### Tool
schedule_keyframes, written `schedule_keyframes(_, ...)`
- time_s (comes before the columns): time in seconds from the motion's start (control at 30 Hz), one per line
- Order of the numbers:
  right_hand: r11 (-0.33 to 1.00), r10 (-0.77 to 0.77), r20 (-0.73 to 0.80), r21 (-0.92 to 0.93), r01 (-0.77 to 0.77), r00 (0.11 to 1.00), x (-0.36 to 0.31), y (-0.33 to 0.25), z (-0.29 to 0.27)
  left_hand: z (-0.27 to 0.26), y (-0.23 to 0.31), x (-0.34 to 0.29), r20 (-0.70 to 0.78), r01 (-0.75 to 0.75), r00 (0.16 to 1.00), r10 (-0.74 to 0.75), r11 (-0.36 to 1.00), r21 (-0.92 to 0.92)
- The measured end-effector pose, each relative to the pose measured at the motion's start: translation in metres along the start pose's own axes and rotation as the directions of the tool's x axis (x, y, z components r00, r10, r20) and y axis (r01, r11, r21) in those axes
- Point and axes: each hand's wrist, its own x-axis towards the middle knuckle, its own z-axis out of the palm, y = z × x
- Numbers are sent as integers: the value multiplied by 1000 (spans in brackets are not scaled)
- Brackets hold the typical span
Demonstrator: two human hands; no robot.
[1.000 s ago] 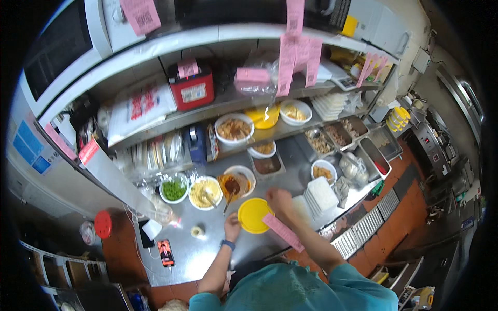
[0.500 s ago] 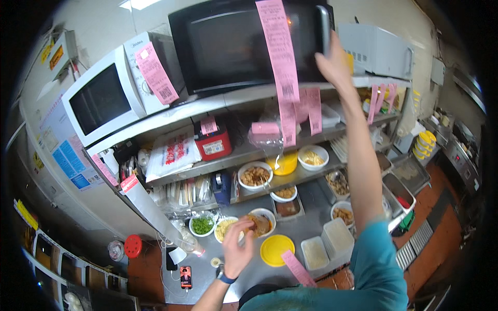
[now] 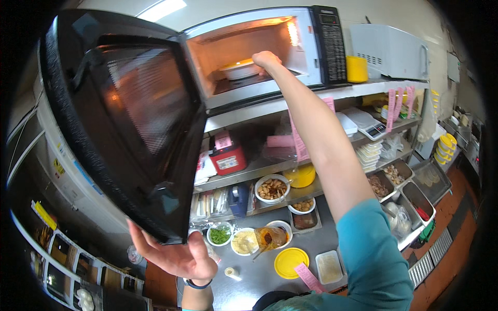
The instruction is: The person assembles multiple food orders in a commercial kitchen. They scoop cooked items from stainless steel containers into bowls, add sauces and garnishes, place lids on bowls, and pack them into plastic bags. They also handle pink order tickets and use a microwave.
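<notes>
The black microwave on the upper shelf stands with its door swung out to the left and its inside lit. A white bowl with a yellow-orange top sits in the cavity. My right hand reaches in, fingers curled at the bowl's right rim; its fingertips are partly hidden. My left hand is at the lower corner of the door, palm up, with fingers and thumb spread. Below, a bowl of chopped greens, a bowl of pale yellow food and a bag of brown food stand on the counter.
A yellow lid, a pink slip and a clear tub lie on the counter. The middle shelf holds a red device and a kitchen scale. A bowl of brown chunks is lower down. Metal pans stand at right.
The microwave door has swung open to the left. My right hand has moved from its handle to the bowl inside. My left hand has moved from above the counter bowls to the door's lower corner.
</notes>
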Motion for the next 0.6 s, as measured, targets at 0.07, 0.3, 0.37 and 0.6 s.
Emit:
schedule_keyframes(0.07, 961, 171, 26, 216, -172, 985, 20, -13, 18, -8, -9, -11, -13, 22, 1000, -23, 998, -52)
schedule_keyframes(0.3, 784, 57, 119, 609, -118, 991, 33, -15, 4, -44, -38, -62, 117, -243, 963, 245, 970, -29)
schedule_keyframes(0.37, 728, 96, 115, 669, -148, 989, 15, -10, -19, -39, -46, -86, 197, -172, 963, 184, 982, -81)
schedule_keyframes(0.6, 634, -137, 219, 769, -85, 966, -129, 14, -121, 19, -49, -119, 554, 428, 797, -240, 871, -239)
